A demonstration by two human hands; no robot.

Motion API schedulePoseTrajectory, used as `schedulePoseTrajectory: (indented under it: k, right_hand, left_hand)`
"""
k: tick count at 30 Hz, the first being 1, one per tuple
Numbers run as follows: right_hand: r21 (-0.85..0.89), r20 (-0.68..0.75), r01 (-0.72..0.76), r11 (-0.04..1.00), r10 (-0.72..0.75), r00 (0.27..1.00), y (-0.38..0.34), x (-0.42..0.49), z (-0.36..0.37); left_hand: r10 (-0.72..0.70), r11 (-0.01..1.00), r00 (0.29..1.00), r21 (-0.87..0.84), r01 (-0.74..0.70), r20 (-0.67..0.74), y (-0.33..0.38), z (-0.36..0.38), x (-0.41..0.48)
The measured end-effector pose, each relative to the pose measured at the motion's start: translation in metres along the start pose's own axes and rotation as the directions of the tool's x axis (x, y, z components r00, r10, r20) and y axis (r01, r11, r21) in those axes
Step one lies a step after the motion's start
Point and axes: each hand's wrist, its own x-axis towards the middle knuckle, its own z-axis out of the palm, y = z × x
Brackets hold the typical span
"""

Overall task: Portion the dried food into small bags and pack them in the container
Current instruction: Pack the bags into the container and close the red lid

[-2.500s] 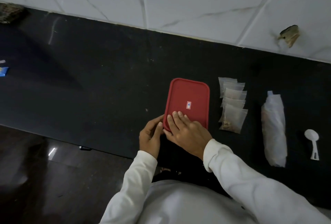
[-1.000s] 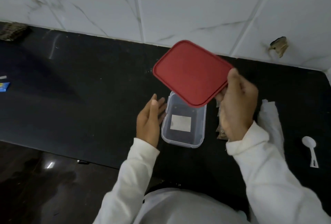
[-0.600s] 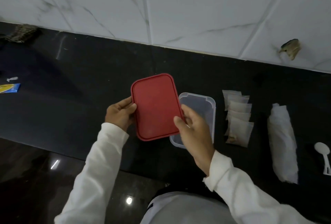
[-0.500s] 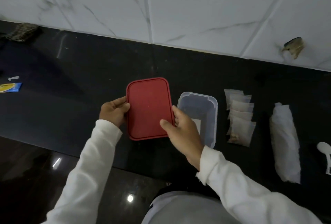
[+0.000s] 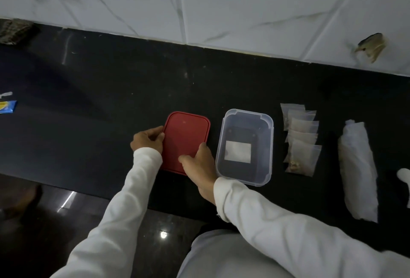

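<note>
Red plastic lid (image 5: 186,140), flat and round-cornered, lies on the black counter (image 5: 99,100); left hand (image 5: 147,142) pinches its left edge, right hand (image 5: 200,166) grips its near corner. Clear rigid container (image 5: 246,112) stands open just beside it. Small bags (image 5: 301,142), overlapped further right, likely light, limp, slippery: pinch at top seams.

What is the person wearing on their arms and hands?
Both arms are covered by long white fabric sleeves, the left sleeve and the right sleeve. Each ends in a plain cuff at the wrist. The left hand and right hand are bare, with no gloves.
</note>
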Motion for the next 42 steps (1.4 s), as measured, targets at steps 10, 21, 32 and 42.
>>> schedulePoseTrajectory:
  k: [10, 21, 32, 42]
  right_hand:
    - [-0.125, -0.088, -0.002, 0.992, -0.009, 0.996, 0.008, 0.010, 0.010]
    - [-0.160, -0.073, 0.039, 0.986, -0.052, 0.996, 0.012, 0.007, 0.006]
    - [-0.101, 0.039, 0.408, 0.908, -0.406, 0.913, -0.003, -0.049, -0.032]
    - [0.026, -0.353, 0.541, 0.841, -0.499, 0.791, 0.024, -0.090, -0.171]
  left_hand:
    - [0.034, 0.997, 0.998, 0.074, -0.038, 0.045, -0.014, 0.014, 0.002]
    - [0.025, 0.995, 0.999, 0.091, -0.029, 0.040, -0.021, 0.008, -0.001]
    - [0.320, 0.939, 0.947, -0.140, -0.314, 0.018, 0.034, 0.000, -0.064]
    - [0.601, 0.741, 0.753, -0.539, -0.400, 0.267, 0.115, 0.096, -0.203]
